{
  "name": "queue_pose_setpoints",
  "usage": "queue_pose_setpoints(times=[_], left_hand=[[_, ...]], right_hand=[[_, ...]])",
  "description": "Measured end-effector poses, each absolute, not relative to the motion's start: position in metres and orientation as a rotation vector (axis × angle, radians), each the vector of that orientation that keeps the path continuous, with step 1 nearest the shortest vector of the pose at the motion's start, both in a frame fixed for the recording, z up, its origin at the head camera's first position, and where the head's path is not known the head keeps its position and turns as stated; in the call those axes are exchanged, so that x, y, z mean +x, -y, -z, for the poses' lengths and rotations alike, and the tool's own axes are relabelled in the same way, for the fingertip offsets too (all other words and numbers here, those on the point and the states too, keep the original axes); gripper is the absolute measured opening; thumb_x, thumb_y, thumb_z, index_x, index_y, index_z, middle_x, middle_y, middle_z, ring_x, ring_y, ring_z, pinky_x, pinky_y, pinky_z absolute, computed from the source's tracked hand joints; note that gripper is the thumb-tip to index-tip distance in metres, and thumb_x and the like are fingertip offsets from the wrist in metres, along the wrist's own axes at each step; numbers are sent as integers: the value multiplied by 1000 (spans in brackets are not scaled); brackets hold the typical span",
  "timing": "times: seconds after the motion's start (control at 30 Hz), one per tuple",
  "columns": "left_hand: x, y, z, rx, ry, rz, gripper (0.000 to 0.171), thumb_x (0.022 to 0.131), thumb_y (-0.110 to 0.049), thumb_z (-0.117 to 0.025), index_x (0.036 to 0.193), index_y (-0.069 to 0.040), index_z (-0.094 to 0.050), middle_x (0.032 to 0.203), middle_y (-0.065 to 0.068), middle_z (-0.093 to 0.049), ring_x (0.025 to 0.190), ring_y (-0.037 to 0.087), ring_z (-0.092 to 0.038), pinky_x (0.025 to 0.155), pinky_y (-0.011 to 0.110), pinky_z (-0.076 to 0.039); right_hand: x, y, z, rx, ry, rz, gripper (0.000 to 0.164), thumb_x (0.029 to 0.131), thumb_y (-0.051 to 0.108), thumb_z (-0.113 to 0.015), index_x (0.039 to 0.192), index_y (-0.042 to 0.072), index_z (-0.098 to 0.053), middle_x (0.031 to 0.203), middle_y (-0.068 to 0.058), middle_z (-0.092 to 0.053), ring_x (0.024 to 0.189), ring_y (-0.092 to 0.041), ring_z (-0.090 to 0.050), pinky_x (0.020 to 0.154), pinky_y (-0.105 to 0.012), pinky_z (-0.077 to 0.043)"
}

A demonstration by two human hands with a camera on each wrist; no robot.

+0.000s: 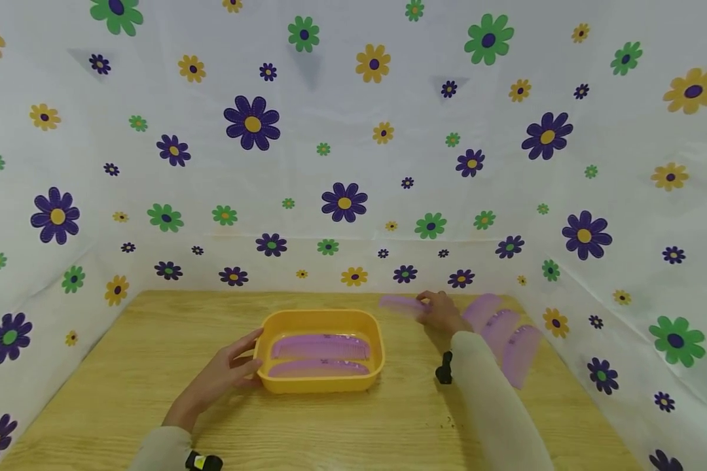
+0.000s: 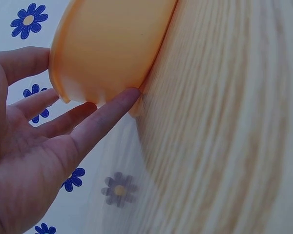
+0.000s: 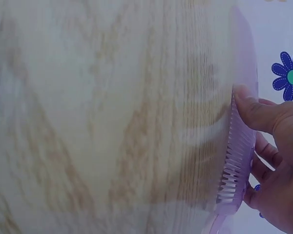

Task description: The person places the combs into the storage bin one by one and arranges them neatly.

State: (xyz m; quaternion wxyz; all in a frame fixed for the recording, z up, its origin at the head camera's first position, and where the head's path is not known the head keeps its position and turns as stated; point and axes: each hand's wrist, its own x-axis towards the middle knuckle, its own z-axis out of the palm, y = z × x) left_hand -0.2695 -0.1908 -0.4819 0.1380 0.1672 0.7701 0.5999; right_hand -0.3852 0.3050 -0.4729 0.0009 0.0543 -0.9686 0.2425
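Note:
A yellow plastic basin (image 1: pixel 318 386) stands on the table with two translucent purple combs inside, one comb (image 1: pixel 321 347) behind the other comb (image 1: pixel 318 369). My left hand (image 1: pixel 230 366) rests its spread, fairly straight fingers against the basin's left end. In the left wrist view those fingers touch the outer wall of the basin (image 2: pixel 107 44). Near the table's back edge, my right hand (image 1: pixel 442 313) pinches another purple comb (image 1: pixel 397 302) between thumb and fingers. The right wrist view shows this comb (image 3: pixel 241 131) on edge, its teeth facing the thumb's side.
Three more purple combs lie in a row to the right: one (image 1: pixel 478 307) at the back, one (image 1: pixel 499 327) in the middle, one (image 1: pixel 521 353) nearest, partly behind the right sleeve (image 1: pixel 497 405). A flower-patterned white sheet (image 1: pixel 353 163) encloses the wooden table (image 1: pixel 330 432) at back and sides.

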Motion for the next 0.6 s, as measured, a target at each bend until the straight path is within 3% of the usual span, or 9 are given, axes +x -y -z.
queue_pose_setpoints(times=[0.17,0.37,0.6], left_hand=[[-269,192,481,479,-2228,-1740,69,107,-19,-57,165,-10,-22,164,33,-25,143,54,-43,93,40,-64],[-270,192,483,471,-2223,-1747,69,106,-18,-57,165,-9,-22,165,33,-25,144,54,-43,93,41,-64],[-271,193,485,494,-2211,-1755,70,106,-19,-58,165,-10,-22,164,33,-25,143,54,-43,92,41,-64]], right_hand=[[-382,-305,475,233,2954,-866,44,93,6,-70,134,-4,-59,133,-36,-58,124,-52,-55,110,-65,-45],[-379,-308,472,112,2943,-1056,42,97,0,-63,138,2,-61,143,-31,-57,130,-48,-55,112,-63,-47],[-377,-310,470,76,2927,-1110,39,99,-5,-56,135,5,-65,141,-29,-59,128,-47,-57,109,-60,-51]])
